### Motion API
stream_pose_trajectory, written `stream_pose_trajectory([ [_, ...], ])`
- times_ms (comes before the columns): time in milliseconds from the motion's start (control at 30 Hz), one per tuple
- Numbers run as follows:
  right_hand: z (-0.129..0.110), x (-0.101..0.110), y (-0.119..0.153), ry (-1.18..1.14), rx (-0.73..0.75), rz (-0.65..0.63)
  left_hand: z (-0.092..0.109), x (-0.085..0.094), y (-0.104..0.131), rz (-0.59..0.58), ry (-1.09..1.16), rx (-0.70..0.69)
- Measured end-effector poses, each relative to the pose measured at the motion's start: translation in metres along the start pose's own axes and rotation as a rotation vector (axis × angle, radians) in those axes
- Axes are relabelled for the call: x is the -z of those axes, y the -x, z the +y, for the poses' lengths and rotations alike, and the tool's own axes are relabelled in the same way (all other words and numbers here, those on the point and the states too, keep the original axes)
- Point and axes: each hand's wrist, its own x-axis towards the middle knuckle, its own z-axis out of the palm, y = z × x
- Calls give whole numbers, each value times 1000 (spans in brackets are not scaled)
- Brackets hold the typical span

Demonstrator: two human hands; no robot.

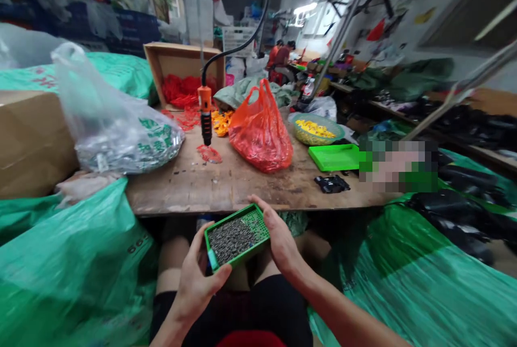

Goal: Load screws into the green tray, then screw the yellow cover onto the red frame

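Observation:
Over my lap, just in front of the table edge, I hold a small green plastic basket (238,258) with perforated walls. Many small dark metal pieces that look like screws (232,240) fill its left and middle part; the right end shows bare perforated floor. My left hand (197,271) grips the left end, thumb along the near side. My right hand (280,239) is closed on the right end, fingers along the far corner. An orange and black electric screwdriver (205,115) hangs by its cable above the table, beyond both hands.
On the table (177,191) stand a red plastic bag (262,137), a clear bag (121,137), a green tray (334,158), a basket of yellow pieces (317,130) and a black part (332,184). Green sacks (72,271) flank my legs. People (280,56) sit far back.

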Motion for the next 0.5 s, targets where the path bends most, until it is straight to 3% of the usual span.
stream_pose_trajectory([
  [167,-1,1,13,71,51,20,-28,8,-1,-162,78,-55],
  [367,14,-3,25,78,219,47,-42,1,-7,-85,78,-60],
  [500,31,7,31,85,220,27,-43,-6,-12,-28,25,-42],
])
